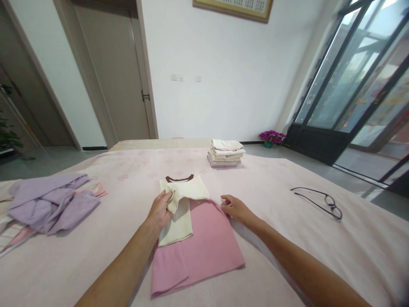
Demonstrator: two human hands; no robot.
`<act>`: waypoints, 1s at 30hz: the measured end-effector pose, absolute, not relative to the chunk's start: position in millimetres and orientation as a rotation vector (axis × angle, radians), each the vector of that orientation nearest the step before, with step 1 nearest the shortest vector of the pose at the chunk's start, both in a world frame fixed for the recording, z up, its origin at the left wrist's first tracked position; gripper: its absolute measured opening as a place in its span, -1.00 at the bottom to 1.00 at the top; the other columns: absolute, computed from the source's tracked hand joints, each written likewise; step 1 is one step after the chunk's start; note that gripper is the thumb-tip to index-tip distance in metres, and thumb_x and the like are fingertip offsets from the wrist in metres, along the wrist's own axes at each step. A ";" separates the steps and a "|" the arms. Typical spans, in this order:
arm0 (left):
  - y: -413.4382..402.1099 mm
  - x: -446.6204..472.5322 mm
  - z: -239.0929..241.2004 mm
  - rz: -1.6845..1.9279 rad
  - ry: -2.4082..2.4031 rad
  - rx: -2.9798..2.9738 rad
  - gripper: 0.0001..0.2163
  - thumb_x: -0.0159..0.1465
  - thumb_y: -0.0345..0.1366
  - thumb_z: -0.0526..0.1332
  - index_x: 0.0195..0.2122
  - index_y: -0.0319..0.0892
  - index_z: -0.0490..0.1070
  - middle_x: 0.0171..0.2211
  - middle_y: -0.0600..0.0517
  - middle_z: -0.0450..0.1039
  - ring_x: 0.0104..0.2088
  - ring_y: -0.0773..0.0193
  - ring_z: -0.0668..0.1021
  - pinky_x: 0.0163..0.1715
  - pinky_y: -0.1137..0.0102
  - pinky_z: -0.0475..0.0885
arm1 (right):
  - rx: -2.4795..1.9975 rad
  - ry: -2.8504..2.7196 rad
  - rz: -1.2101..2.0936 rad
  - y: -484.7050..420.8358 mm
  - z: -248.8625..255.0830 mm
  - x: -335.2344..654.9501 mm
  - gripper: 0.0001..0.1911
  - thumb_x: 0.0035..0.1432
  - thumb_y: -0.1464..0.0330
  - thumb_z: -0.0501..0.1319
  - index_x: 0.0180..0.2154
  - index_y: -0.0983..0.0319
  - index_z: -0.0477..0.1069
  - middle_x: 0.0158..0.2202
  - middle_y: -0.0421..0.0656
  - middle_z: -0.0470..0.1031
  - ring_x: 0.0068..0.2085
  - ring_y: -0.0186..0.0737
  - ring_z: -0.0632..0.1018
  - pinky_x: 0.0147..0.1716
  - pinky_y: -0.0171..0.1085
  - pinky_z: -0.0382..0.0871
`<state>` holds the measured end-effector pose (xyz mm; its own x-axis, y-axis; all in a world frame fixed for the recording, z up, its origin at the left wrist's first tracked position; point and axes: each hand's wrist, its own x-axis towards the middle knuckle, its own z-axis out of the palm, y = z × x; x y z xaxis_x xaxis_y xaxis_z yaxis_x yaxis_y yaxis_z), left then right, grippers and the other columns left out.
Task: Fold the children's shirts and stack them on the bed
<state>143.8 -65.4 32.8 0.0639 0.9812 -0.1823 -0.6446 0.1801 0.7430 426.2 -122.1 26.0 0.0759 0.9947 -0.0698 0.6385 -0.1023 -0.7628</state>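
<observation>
A cream and pink shirt (pixel 198 238) with a brown collar lies flat on the pink bedspread (pixel 287 256) in front of me. Its cream sleeve is folded inward over the body. My left hand (pixel 159 209) is closed on the folded cream sleeve near the shoulder. My right hand (pixel 234 207) rests at the shirt's right edge, fingers curled and pinching the fabric there.
A stack of folded clothes (pixel 226 152) sits at the bed's far side. A heap of purple garments (pixel 51 202) lies at the left. Black glasses (pixel 319 201) lie on the right. Potted purple flowers (pixel 271 137) stand by the glass doors.
</observation>
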 end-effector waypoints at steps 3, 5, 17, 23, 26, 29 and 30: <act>-61.8 135.7 34.6 1.337 0.707 0.532 -0.79 0.24 -0.55 0.17 -0.13 -0.27 0.46 -0.43 0.00 0.59 -0.49 0.33 0.62 -0.42 0.49 0.57 | -1.846 -1.797 0.910 -141.3 34.8 423.0 -0.46 0.07 0.30 0.20 0.10 0.34 0.35 -0.35 -0.17 0.50 -0.37 -0.28 0.46 -0.39 -0.32 0.21; -61.7 131.0 36.2 1.344 0.680 0.520 -0.80 0.25 -0.56 0.16 -0.14 -0.28 0.47 -0.44 0.01 0.58 -0.52 0.36 0.61 -0.48 0.54 0.55 | -1.880 -1.888 0.919 -150.6 45.1 417.7 -0.51 0.03 0.28 0.25 0.03 0.28 0.41 -0.38 -0.20 0.50 -0.38 -0.28 0.44 -0.42 -0.33 0.17; -56.2 110.1 37.5 1.505 0.782 0.402 -0.79 0.19 -0.57 0.28 -0.24 -0.12 0.51 -0.20 0.07 0.58 -0.24 0.35 0.62 -0.31 0.55 0.57 | -1.655 -1.708 1.149 -167.9 60.3 357.7 -0.47 0.01 0.35 0.30 0.06 0.27 0.34 -0.47 -0.30 0.37 -0.50 -0.39 0.37 -0.52 -0.39 0.14; -54.6 105.5 32.6 1.524 0.734 0.416 -0.75 0.17 -0.62 0.25 -0.25 -0.11 0.53 -0.15 0.07 0.57 -0.22 0.40 0.60 -0.29 0.60 0.54 | -1.535 -1.533 1.567 -184.1 69.7 340.0 -0.47 0.14 0.30 0.21 0.14 0.25 0.21 -0.47 -0.25 0.43 -0.57 -0.39 0.45 -0.65 -0.44 0.17; -55.8 106.1 31.2 1.519 0.723 0.494 -0.72 0.13 -0.61 0.28 -0.21 -0.12 0.53 -0.11 0.04 0.56 -0.18 0.38 0.60 -0.26 0.59 0.53 | -1.468 -1.538 1.543 -187.9 60.3 344.1 -0.57 0.14 0.31 0.22 0.04 0.25 0.28 -0.44 -0.23 0.43 -0.54 -0.39 0.46 -0.64 -0.44 0.21; -58.0 108.7 32.5 1.498 0.728 0.575 -0.68 0.10 -0.60 0.29 -0.15 -0.11 0.53 -0.09 0.04 0.56 -0.21 0.38 0.60 -0.25 0.57 0.53 | -1.351 -1.520 1.574 -189.7 51.4 347.1 -0.59 0.09 0.34 0.25 0.00 0.25 0.33 -0.30 -0.16 0.44 -0.45 -0.38 0.49 -0.57 -0.41 0.30; -59.2 110.0 33.6 1.490 0.737 0.601 -0.66 0.10 -0.59 0.29 -0.14 -0.10 0.53 -0.09 0.04 0.55 -0.21 0.38 0.60 -0.25 0.55 0.53 | -1.325 -1.507 1.594 -189.6 50.4 347.4 -0.59 0.07 0.35 0.26 -0.02 0.25 0.35 -0.24 -0.14 0.44 -0.42 -0.37 0.50 -0.53 -0.39 0.33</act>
<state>110.0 -59.2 33.6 -0.0575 0.9961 -0.0663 -0.6570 0.0122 0.7538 347.4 -189.6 50.4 -0.3456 0.8990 -0.2690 0.2181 -0.2019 -0.9548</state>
